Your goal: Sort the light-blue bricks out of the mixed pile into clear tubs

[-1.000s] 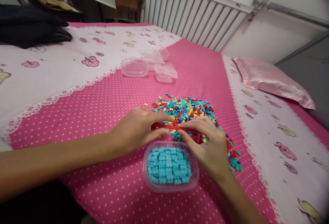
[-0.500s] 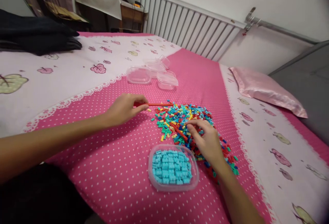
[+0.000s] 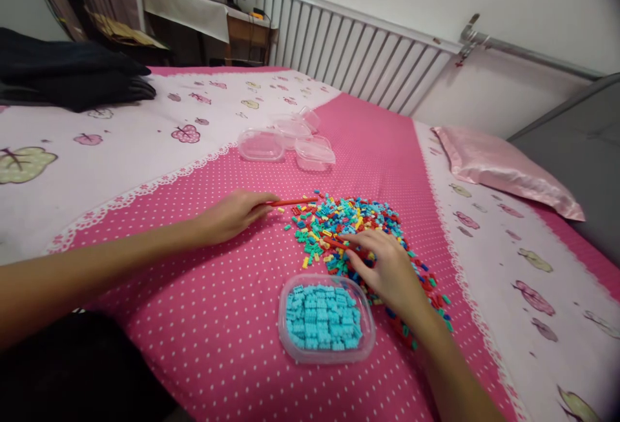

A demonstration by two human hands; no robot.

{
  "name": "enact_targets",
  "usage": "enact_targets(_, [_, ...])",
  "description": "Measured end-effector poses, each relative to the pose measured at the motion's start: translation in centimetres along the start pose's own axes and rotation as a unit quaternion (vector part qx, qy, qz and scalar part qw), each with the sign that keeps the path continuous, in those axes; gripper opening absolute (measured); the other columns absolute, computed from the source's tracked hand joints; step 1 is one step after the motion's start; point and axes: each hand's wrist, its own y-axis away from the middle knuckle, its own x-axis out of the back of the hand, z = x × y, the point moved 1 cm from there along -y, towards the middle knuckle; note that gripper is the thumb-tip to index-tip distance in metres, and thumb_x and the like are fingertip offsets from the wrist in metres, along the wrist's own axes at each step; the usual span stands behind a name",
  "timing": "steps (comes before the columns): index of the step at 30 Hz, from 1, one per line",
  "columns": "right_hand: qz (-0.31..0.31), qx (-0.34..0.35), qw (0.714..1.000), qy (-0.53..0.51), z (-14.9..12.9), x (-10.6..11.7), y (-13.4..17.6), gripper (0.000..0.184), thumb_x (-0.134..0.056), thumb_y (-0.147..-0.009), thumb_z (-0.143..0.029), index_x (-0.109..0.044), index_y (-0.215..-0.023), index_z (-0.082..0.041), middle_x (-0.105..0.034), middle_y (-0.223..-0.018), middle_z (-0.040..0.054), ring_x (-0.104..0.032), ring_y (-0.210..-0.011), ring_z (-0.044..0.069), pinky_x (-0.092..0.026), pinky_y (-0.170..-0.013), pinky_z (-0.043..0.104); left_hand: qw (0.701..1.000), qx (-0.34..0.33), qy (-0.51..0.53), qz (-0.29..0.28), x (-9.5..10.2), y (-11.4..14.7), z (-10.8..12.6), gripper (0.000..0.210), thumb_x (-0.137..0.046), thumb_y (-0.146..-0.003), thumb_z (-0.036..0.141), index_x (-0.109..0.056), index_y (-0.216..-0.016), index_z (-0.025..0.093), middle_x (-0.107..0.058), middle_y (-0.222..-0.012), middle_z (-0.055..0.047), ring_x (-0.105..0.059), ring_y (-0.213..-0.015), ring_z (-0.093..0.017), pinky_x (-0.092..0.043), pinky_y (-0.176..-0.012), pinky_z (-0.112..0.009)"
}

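Observation:
My left hand (image 3: 237,214) is closed in a pinch on one end of a thin red stick (image 3: 295,202). The stick's other end reaches to the far left edge of a heap of small coloured building bricks (image 3: 339,215). Over the heap, my right hand (image 3: 390,270) has its thumb and fingers around a second red stick (image 3: 334,242), whose left end pokes out of the grip. Nearest to me stands a clear plastic box (image 3: 285,351), full of light blue bricks (image 3: 322,318) packed close together.
Several clear plastic containers (image 3: 261,144) lie farther back on the pink dotted bedspread (image 3: 217,318). A pink satin pillow (image 3: 504,167) is at the right, and folded dark clothes (image 3: 72,73) are at the left. A white radiator (image 3: 349,47) runs along the wall.
My right hand has come down and closed on the red stick that lay on the heap. The left-hand stick has shifted slightly left and down, its left end turned lower.

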Motion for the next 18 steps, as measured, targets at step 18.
enact_targets(18, [0.023,-0.043,0.992,-0.120,-1.0,0.6,0.1,0.019,-0.048,-0.097,-0.023,-0.065,-0.105,-0.021,-0.064,-0.095,0.0065,-0.060,-0.091,0.022,-0.047,-0.081,0.038,0.979,-0.147,-0.139,0.019,-1.0,0.6,5.0,0.042,-0.028,-0.107,0.039,-0.062,-0.096,0.017,-0.068,-0.076,-0.004,-0.061,-0.063,-0.016,-0.034,-0.056,-0.026])
